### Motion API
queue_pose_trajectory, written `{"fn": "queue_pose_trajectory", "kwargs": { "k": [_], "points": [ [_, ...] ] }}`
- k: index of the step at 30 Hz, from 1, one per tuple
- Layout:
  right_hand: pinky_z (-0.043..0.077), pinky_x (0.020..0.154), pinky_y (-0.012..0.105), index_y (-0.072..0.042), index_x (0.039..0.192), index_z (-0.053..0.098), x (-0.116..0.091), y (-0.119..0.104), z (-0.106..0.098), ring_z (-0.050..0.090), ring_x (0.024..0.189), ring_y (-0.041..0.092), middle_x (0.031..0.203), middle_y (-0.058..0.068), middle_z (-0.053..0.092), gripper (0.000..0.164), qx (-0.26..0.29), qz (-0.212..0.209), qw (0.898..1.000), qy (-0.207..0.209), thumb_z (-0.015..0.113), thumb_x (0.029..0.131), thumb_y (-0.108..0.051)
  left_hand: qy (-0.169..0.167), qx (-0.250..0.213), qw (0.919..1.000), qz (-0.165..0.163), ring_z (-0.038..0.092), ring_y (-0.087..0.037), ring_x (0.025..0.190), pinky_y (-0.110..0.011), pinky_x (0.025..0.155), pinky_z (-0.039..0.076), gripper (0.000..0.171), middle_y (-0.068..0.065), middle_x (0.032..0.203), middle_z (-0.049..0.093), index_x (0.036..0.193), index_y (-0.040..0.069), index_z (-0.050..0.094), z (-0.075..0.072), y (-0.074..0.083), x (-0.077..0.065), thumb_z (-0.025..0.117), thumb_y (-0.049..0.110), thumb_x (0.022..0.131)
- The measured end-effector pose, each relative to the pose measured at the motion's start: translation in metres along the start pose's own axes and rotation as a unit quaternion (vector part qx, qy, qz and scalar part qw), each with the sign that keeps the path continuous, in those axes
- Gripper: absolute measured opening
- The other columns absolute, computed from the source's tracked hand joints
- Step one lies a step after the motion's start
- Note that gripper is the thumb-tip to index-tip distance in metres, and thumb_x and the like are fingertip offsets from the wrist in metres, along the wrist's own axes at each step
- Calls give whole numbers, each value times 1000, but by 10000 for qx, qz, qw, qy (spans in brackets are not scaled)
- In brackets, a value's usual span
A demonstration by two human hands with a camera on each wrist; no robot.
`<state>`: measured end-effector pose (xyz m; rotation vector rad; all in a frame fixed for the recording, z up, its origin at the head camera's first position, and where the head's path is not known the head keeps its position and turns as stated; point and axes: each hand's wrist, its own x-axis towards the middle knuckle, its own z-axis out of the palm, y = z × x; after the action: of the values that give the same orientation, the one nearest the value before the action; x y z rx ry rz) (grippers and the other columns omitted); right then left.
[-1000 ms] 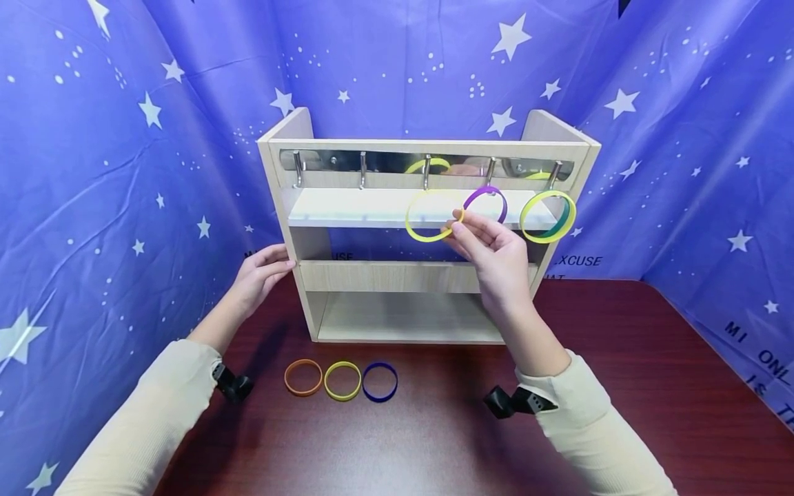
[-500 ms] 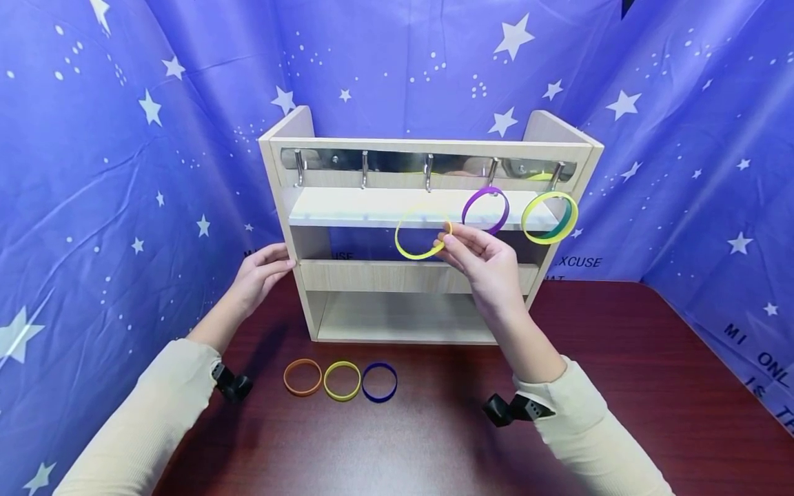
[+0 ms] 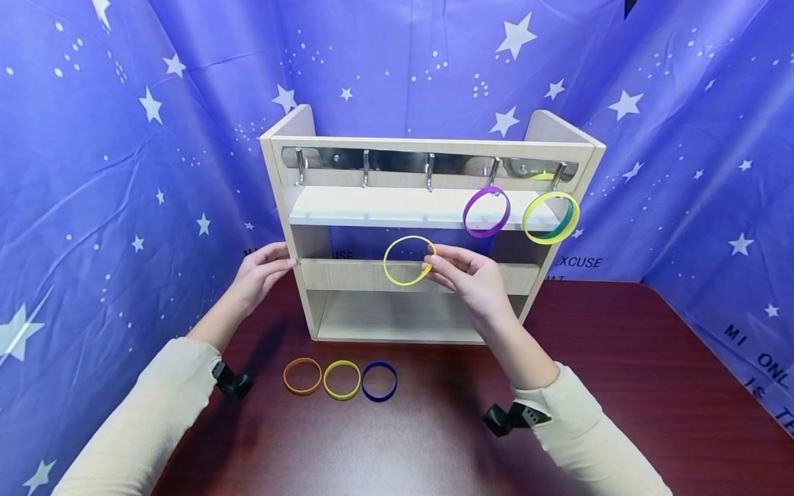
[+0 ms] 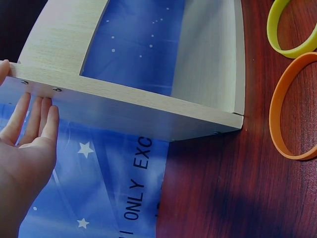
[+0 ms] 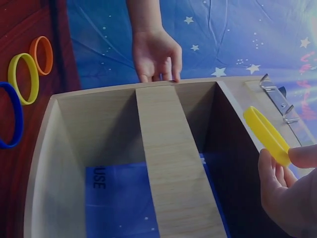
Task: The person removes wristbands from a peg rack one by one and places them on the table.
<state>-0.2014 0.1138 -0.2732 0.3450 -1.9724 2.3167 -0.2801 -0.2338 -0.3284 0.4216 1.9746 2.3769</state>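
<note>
Between thumb and fingers my right hand [image 3: 474,279] pinches a yellow wristband [image 3: 389,272], held in front of the wooden shelf's lower crossbar. My left hand [image 3: 257,275] touches the left side of the wooden shelf [image 3: 434,275]; in the left wrist view its fingertips [image 4: 51,111] rest on the outer panel, fingers fairly straight. A purple wristband [image 3: 468,213] hangs from the fourth hook, and a yellow and a green wristband [image 3: 566,231] hang together from the rightmost hook. On the table lie an orange wristband [image 3: 286,382], another yellow wristband [image 3: 327,388] and a blue wristband [image 3: 365,389] in a row.
A metal hook rail [image 3: 397,160] runs along the shelf's upper front, with its three left hooks bare. The shelf stands on a dark red wooden table [image 3: 434,441]. Blue star-patterned curtain [image 3: 403,69] surrounds the table at the back and sides.
My right hand has moved down and to the left with the yellow wristband, away from the hook rail to the lower crossbar. The left hand stays on the shelf's side.
</note>
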Motion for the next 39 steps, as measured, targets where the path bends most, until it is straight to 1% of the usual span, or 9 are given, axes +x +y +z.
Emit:
{"fn": "queue_pose_trajectory", "kwargs": {
  "k": [8,12,15,18,23,27,30,34,39],
  "points": [
    [59,80,25,17,122,52,1,10,-1,71,82,6,83,-5,73,33,145,81,9998,-144,57,92,2,13,41,10000,-13,64,-2,92,-11,87,51,25,9,99,65,104,18,59,0,0,1,54,-3,90],
    [59,80,25,21,125,47,0,14,-1,70,82,5,82,-7,73,39,168,176,9995,-187,56,92,4,-1,25,10000,-9,64,-2,92,-11,88,51,26,9,98,66,102,19,61,0,-1,2,53,-3,90],
    [59,79,23,22,128,43,-1,18,-3,69,82,3,81,-9,72,42,162,363,9990,-208,55,92,3,4,-30,10000,0,64,-2,91,-11,87,51,28,9,98,66,101,19,62,0,-2,2,53,-4,90],
    [59,81,22,21,130,43,-2,21,-4,69,83,3,83,-7,72,43,205,680,9973,-197,55,93,2,19,-66,10000,-2,63,-2,91,-11,87,51,28,9,98,66,101,20,63,0,-3,2,53,-4,90],
    [58,82,21,21,132,40,-3,25,-5,70,83,4,83,-3,72,45,492,1133,9921,-203,54,93,3,54,-2,10000,-28,63,-1,92,-11,87,51,27,9,99,65,102,19,61,1,-2,1,53,-3,90],
    [58,83,23,21,132,38,-3,29,-7,70,82,6,87,3,74,45,684,1284,9892,-171,52,93,4,56,43,10000,-21,62,-1,93,-11,88,50,26,10,100,64,104,18,59,2,-1,1,53,-3,90],
    [58,84,23,21,132,39,-3,32,-9,71,83,6,88,4,74,45,723,1329,9883,-171,53,93,4,65,27,10000,-5,62,-1,94,-11,88,50,26,9,100,64,104,18,59,3,1,2,52,-3,90],
    [58,83,22,21,132,39,-5,36,-10,71,81,6,82,-1,72,45,717,1379,9876,-199,54,93,4,84,0,10000,-10,62,-2,93,-11,88,50,26,9,99,65,104,18,59,3,2,1,52,-3,90],
    [58,81,22,20,130,42,-9,41,-13,71,81,7,81,-1,72,43,662,1518,9861,-159,55,93,3,80,1,10000,-34,62,-1,93,-11,88,50,26,9,100,64,103,19,60,1,0,0,53,-3,90]
  ]
}}
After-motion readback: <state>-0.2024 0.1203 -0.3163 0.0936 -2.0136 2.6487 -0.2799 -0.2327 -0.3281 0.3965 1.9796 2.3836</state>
